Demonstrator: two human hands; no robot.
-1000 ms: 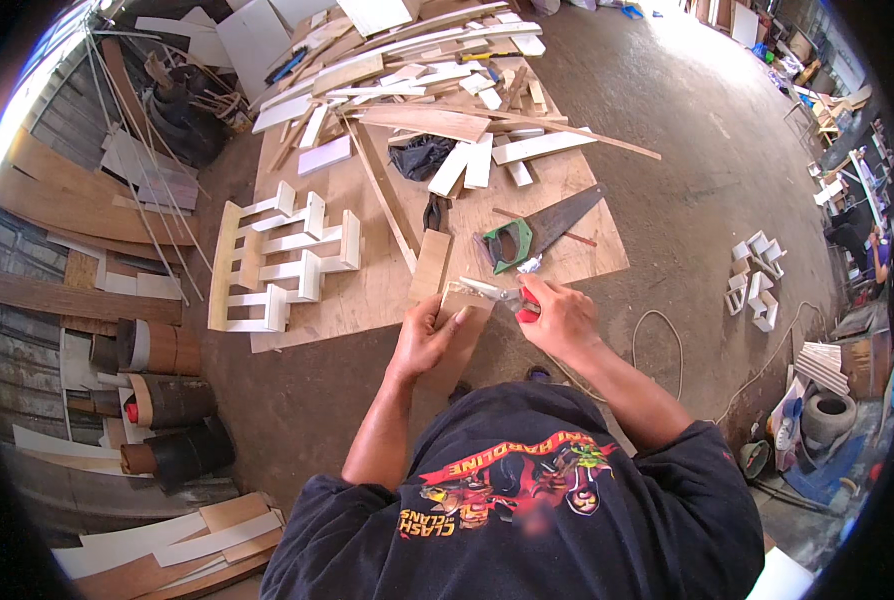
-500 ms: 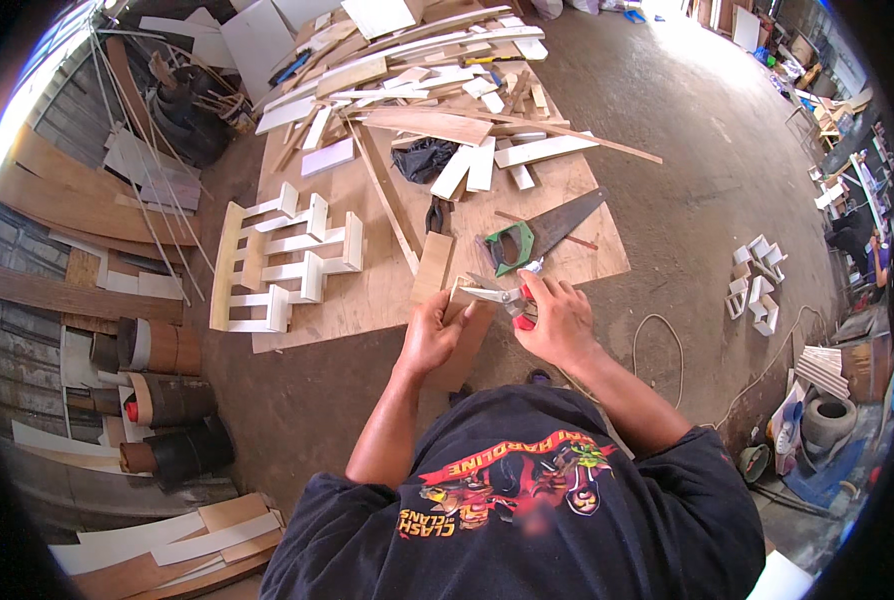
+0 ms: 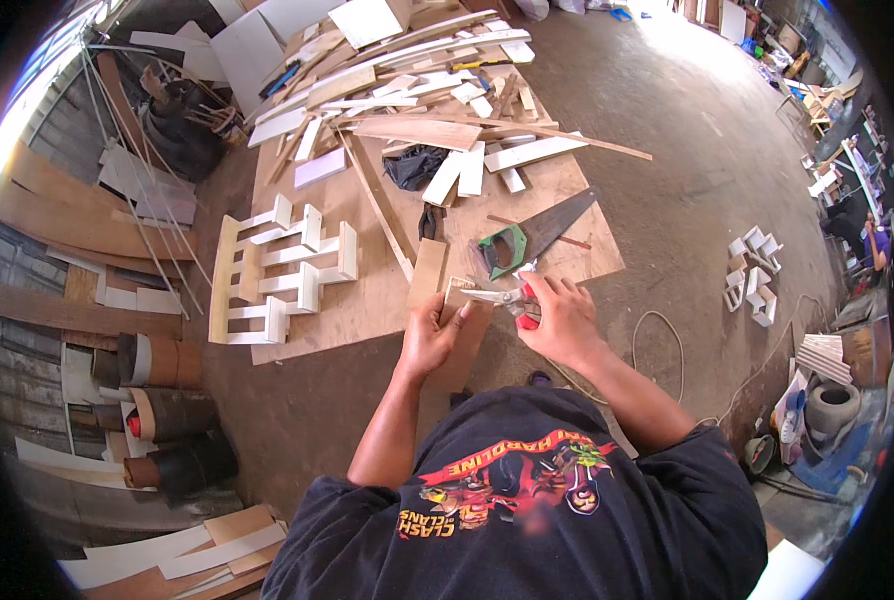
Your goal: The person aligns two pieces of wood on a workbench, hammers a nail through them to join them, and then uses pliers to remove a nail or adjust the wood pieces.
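Red-handled snips, one pair, fill one right hand

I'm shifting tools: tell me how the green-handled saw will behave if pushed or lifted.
The saw should lift easily by its green handle. The blade looks broad and thin, so may flex slightly. Overlapping a thin brown strip, the saw might rock if pushed.

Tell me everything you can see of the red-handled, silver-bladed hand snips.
The red-handled, silver-bladed hand snips have narrow, pointed, metal-looking blades and red grips partly covered by the right hand that holds them in front of the person's black printed shirt. The tips point left, toward the upper end of a flat, light-brown wooden piece in the left hand. Whether the tips touch it, and how far the blades are open, is too small to tell.
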